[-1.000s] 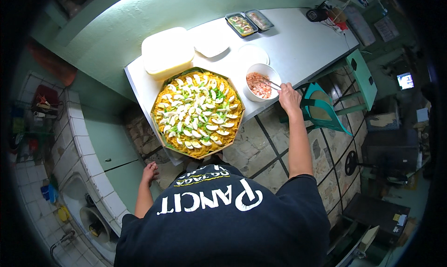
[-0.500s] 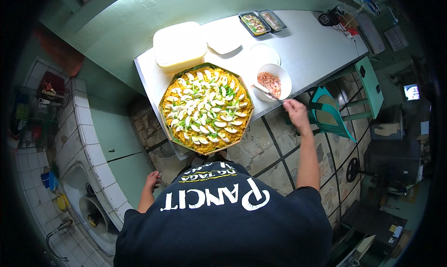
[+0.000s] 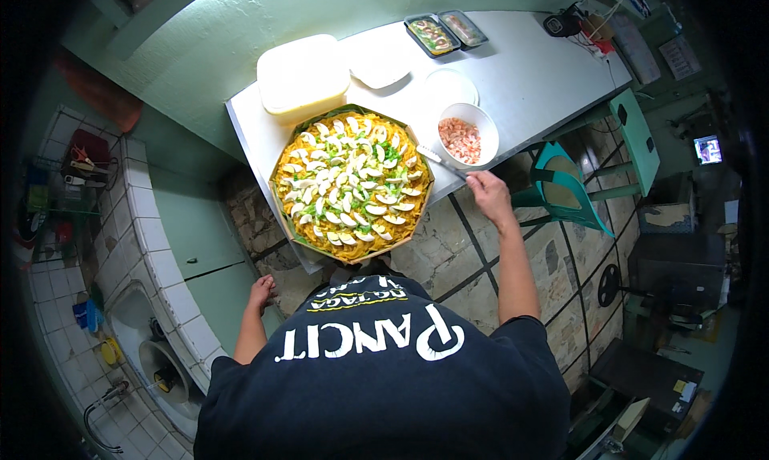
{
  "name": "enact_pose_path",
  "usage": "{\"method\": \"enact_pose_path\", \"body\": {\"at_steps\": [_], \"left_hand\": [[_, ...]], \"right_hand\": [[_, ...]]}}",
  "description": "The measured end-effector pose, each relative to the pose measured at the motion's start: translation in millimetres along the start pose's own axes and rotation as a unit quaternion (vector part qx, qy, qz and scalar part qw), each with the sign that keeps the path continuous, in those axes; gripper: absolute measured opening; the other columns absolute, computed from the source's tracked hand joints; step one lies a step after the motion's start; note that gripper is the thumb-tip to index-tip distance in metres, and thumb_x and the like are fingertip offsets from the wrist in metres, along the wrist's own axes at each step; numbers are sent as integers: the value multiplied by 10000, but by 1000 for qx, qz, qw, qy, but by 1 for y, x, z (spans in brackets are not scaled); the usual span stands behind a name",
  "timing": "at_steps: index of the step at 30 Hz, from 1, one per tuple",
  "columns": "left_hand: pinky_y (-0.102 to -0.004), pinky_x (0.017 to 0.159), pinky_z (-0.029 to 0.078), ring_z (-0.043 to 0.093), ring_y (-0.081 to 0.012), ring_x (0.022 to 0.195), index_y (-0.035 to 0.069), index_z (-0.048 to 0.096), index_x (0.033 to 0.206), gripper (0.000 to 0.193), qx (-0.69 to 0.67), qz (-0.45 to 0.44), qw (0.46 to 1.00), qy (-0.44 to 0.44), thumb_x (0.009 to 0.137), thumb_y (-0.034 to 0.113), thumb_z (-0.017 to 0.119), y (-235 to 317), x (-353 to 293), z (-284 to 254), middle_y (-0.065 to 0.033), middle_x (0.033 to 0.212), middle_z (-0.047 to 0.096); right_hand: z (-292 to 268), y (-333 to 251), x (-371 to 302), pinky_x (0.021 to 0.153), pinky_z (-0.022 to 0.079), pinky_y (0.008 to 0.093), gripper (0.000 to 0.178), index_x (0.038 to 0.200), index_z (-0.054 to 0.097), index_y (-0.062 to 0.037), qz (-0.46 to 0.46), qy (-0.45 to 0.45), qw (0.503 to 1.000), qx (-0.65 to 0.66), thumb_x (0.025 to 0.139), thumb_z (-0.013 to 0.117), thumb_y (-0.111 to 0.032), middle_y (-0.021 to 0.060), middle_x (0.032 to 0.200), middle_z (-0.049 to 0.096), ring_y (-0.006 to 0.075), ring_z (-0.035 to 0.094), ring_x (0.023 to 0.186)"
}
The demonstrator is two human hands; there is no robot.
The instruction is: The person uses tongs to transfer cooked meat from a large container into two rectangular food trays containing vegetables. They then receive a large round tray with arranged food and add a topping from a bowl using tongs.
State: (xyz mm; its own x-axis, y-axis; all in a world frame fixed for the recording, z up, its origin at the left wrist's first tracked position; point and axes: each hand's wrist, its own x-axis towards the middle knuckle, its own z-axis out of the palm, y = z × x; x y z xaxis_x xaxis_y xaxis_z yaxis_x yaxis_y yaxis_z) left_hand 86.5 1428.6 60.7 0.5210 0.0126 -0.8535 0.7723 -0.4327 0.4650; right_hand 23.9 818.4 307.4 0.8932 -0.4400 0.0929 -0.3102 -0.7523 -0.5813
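Note:
My right hand point(image 3: 489, 194) is closed around the handle of a spoon point(image 3: 435, 155). The spoon's pale end points left, between a white bowl point(image 3: 493, 137) and a large octagonal tray of noodles point(image 3: 350, 186). Pinkish shrimp pieces point(image 3: 460, 139) lie in the bowl. Orange-yellow noodles fill the tray, topped with egg wedges and chopped greens; leaf shows along its far rim. Low at my left side hangs my left hand point(image 3: 262, 290), away from the table, fingers loosely curled with nothing visible in them.
On the white table point(image 3: 529, 67) are a large pale tub point(image 3: 300, 75), a white dish point(image 3: 380, 71), a round white lid point(image 3: 452, 87) and two black-based food packs point(image 3: 432, 35). A green chair point(image 3: 561, 183) stands at the right. A tiled sink point(image 3: 144, 324) is at the left.
My right hand has moved left and slightly nearer, taking the spoon out of the shrimp bowl toward the noodle tray. My left hand has risen slightly.

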Motion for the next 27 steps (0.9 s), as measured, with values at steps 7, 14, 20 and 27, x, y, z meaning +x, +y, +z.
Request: {"method": "enact_pose_path", "body": {"at_steps": [7, 14, 20, 27], "left_hand": [[-437, 731, 445, 585, -216, 853, 220, 469, 1323, 466, 19, -3, 1000, -18, 915, 434, 542, -28, 7, -1, -15, 1128, 583], [-416, 700, 435, 591, -212, 838, 219, 472, 1299, 440, 11, 7, 1000, -19, 921, 437, 529, -42, 6, -2, -22, 1122, 583], [-415, 701, 436, 599, -205, 836, 212, 469, 1303, 439, -21, 25, 999, -24, 923, 424, 526, -30, 10, 4, -19, 1111, 585], [-385, 696, 432, 598, -183, 808, 173, 531, 1249, 406, -23, -2, 1000, -4, 922, 414, 524, -51, 24, -5, -28, 1055, 599]], "right_hand": [[-63, 24, 29, 733, 492, 459, 224, 900, 659, -63, 49, 74, 970, -228, 910, 532, -248, 125, 925, 633, 356, 627, 849], [-52, 27, 52, 742, 506, 479, 224, 898, 654, -45, 23, 3, 951, -308, 896, 554, -245, 154, 972, 633, 381, 638, 846], [-42, 33, 60, 742, 486, 480, 222, 877, 648, -50, 27, 5, 948, -317, 888, 558, -253, 125, 946, 639, 364, 621, 855], [-63, 32, 42, 731, 492, 466, 226, 946, 669, -91, 51, 59, 979, -187, 898, 544, -274, 132, 949, 643, 342, 625, 880]]}}
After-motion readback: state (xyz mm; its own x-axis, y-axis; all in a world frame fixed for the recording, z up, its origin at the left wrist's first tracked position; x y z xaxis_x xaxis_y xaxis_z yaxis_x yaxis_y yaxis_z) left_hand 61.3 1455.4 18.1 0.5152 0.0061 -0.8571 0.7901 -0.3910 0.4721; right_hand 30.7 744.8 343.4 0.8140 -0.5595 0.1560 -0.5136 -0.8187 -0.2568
